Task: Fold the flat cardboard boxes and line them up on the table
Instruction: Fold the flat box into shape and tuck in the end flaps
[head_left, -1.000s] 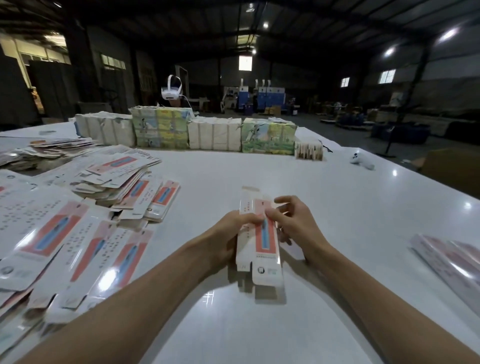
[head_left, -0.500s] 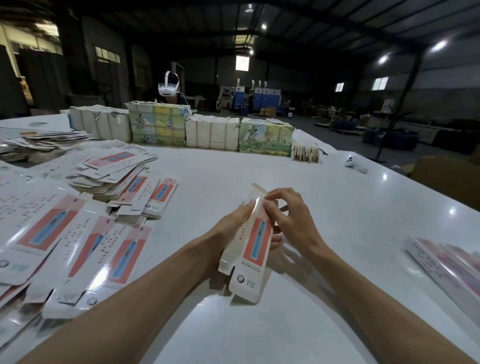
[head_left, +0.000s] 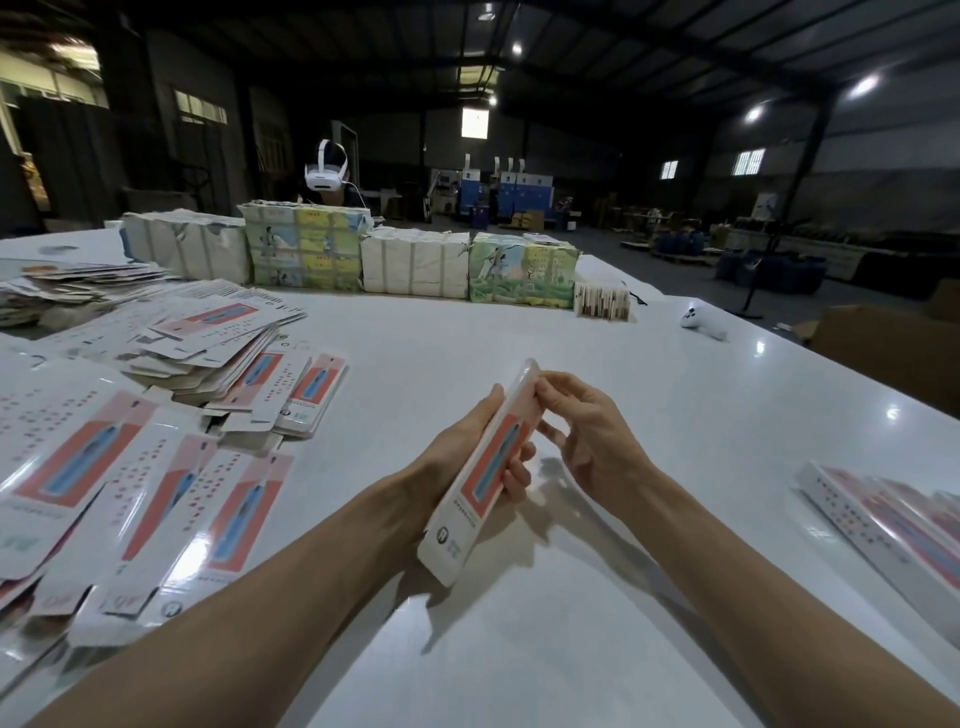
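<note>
- Cardboard box (head_left: 491, 457), long, white and orange: held tilted above the table (head_left: 519, 338), mid-width, towards the near edge.
- Left hand (head_left: 457, 441): wrapped round the box's middle.
- Right hand (head_left: 592, 436): fingertips pinching its upper end.
- Flat boxes (head_left: 156, 467): heaped along the left edge.
- Folded boxes (head_left: 883, 525): lying at the right edge.

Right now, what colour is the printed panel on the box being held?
Orange-red, with a blue shape inside, on the white cardboard box; head view.
</note>
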